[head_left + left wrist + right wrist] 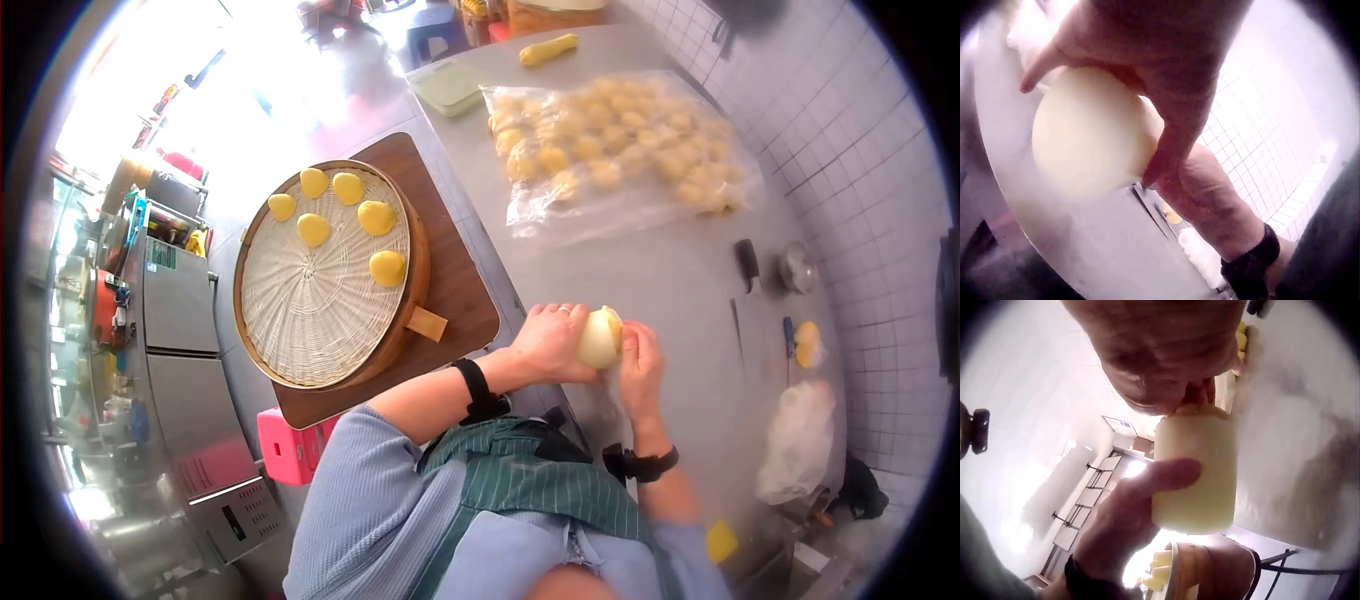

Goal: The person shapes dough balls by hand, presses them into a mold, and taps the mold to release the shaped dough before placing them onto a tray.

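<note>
Two hands on one pale dough ball [598,340]: the left hand [545,342] curls its fingers round it as a cradle, while the right hand [640,368] pinches the opposite side, steadying it above the steel counter [680,280].

left hand [548,343], right hand [640,368] — fingers [1169,134] curled

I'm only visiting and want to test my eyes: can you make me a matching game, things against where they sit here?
Things:
1. pale dough piece
2. yellow pieces
3. clear bag of yellow balls
4. pink stool

Places:
A. on the woven steamer tray
B. lying on the steel counter
C. held between the left hand and the right hand
D. next to the near corner of the wooden board

Pairs: 1-C, 2-A, 3-B, 4-D
</note>
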Demonstrator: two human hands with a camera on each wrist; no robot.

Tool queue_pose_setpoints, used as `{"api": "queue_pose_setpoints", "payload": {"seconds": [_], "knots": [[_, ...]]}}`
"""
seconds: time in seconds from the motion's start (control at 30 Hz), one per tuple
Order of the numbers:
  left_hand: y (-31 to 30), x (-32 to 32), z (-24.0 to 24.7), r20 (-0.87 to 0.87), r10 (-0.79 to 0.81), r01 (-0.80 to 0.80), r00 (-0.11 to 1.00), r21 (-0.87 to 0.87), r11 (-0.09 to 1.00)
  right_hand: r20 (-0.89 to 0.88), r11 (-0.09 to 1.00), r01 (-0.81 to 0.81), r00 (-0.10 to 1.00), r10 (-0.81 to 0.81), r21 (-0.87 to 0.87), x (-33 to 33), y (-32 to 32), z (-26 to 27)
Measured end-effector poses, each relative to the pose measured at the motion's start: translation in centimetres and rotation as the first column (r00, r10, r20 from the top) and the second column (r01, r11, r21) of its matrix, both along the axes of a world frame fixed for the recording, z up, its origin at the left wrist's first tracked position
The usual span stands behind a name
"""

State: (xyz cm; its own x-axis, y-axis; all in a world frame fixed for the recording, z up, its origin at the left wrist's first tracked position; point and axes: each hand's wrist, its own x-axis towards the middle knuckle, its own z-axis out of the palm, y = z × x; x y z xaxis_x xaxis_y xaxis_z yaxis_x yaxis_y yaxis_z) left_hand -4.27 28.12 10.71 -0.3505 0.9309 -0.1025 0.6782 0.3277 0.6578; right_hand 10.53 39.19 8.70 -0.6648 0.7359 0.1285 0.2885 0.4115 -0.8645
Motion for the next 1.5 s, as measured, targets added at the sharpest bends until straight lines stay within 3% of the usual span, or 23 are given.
{"api": "queue_pose_setpoints", "payload": {"seconds": [0.03,0.07,0.1,0.13,0.2,0.27,0.33,0.4,0.53,0.57,0.6,0.67,0.73,0.8,0.87,0.97,1.13,1.2,1.27,1.33,1.4,1.43,1.5], "knots": [[-0.4,-0.2,0.2,-0.126,-0.026,0.02,0.992,-0.043,0.999,-0.002,1.0,0.001,1.0,-0.001,-0.003,0.3,1.2,-0.2],[-1.0,-0.5,0.3,-0.25,-0.057,0.036,0.967,-0.089,0.995,-0.131,0.949,0.123,0.977,-0.167,-0.291,0.7,3.2,-0.5],[-1.5,-1.3,0.5,-0.147,-0.021,0.001,0.989,-0.133,0.991,-0.201,0.802,0.193,0.911,-0.361,-0.565,0.8,4.5,-0.8],[-1.7,-2.3,0.4,-0.042,-0.005,-0.002,0.999,-0.172,0.985,-0.201,0.799,0.222,0.898,-0.39,-0.558,0.7,5.4,-1.4],[-1.8,-3.4,-1.0,0.139,0.152,-0.158,0.979,0.032,0.987,-0.34,0.648,-0.061,0.886,-0.316,-0.76,2.3,7.5,-3.4],[-0.5,-4.1,-3.9,0.171,0.209,-0.244,0.963,0.217,0.945,-0.217,0.539,0.048,0.882,-0.417,-0.841,1.4,6.8,-5.2],[1.3,-4.9,-7.4,0.389,0.196,-0.324,0.9,0.296,0.899,0.0,0.553,0.319,0.866,-0.5,-0.769,0.4,5.9,-6.3],[2.6,-4.8,-7.8,0.458,0.177,-0.336,0.871,0.293,0.895,0.152,0.852,0.499,0.865,-0.478,-0.157,1.1,5.8,-7.2],[3.7,-3.7,-8.0,0.499,0.28,-0.451,0.82,0.262,0.853,0.166,0.89,0.433,0.876,-0.453,0.14,2.6,4.8,-6.9],[3.4,-2.9,-8.1,0.341,0.42,-0.519,0.841,0.292,0.803,0.151,0.891,0.385,0.892,-0.426,0.242,3.0,4.8,-6.7],[3.0,-2.0,-8.1,0.173,0.548,-0.572,0.818,0.339,0.747,0.152,0.89,0.389,0.89,-0.43,0.24,3.6,4.9,-6.2],[1.5,1.1,-9.9,0.406,0.609,-0.729,0.681,0.456,0.511,0.041,0.923,0.289,0.95,-0.309,0.254,4.1,5.7,-5.1],[2.3,3.8,-9.6,0.295,0.496,-0.563,0.817,0.593,0.575,-0.033,0.974,0.21,0.978,-0.208,0.08,3.0,7.1,-3.4],[4.6,6.0,-9.8,0.392,0.45,-0.597,0.802,0.524,0.608,-0.108,0.989,0.107,0.987,-0.118,-0.106,1.9,7.6,-4.2],[6.5,7.9,-9.8,0.487,0.402,-0.62,0.775,0.464,0.632,-0.362,0.831,-0.108,0.925,-0.118,-0.546,-0.4,7.9,-6.2],[8.5,9.8,-11.1,0.65,0.289,-0.657,0.702,0.435,0.616,-0.32,0.818,-0.196,0.947,0.015,-0.541,-0.5,7.7,-7.0],[11.1,9.2,-10.1,0.577,0.267,-0.586,0.772,0.482,0.652,-0.259,0.908,-0.154,0.964,0.053,-0.389,0.6,5.9,-6.9],[11.1,8.4,-9.9,0.86,0.104,-0.654,0.5,0.297,0.695,-0.274,0.944,-0.136,0.96,0.05,-0.302,1.2,5.8,-7.4],[10.6,7.5,-10.0,0.799,0.155,-0.669,0.58,0.359,0.651,-0.323,0.86,-0.112,0.944,-0.064,-0.498,2.0,6.6,-7.9],[10.5,6.8,-10.3,0.663,0.267,-0.667,0.699,0.472,0.576,-0.279,0.902,-0.072,0.959,-0.056,-0.425,1.0,7.9,-7.6],[11.4,8.2,-10.6,0.7,0.265,-0.696,0.663,0.445,0.564,-0.405,0.867,-0.149,0.912,-0.066,-0.476,-1.2,7.8,-8.7],[11.7,8.6,-10.4,0.685,0.284,-0.688,0.671,0.432,0.583,-0.249,0.922,-0.152,0.967,0.063,-0.356,-1.1,7.4,-6.5],[11.9,8.4,-10.1,0.696,0.28,-0.682,0.661,0.402,0.61,-0.262,0.925,-0.118,0.965,0.021,-0.361,-0.6,6.4,-6.4]]}}
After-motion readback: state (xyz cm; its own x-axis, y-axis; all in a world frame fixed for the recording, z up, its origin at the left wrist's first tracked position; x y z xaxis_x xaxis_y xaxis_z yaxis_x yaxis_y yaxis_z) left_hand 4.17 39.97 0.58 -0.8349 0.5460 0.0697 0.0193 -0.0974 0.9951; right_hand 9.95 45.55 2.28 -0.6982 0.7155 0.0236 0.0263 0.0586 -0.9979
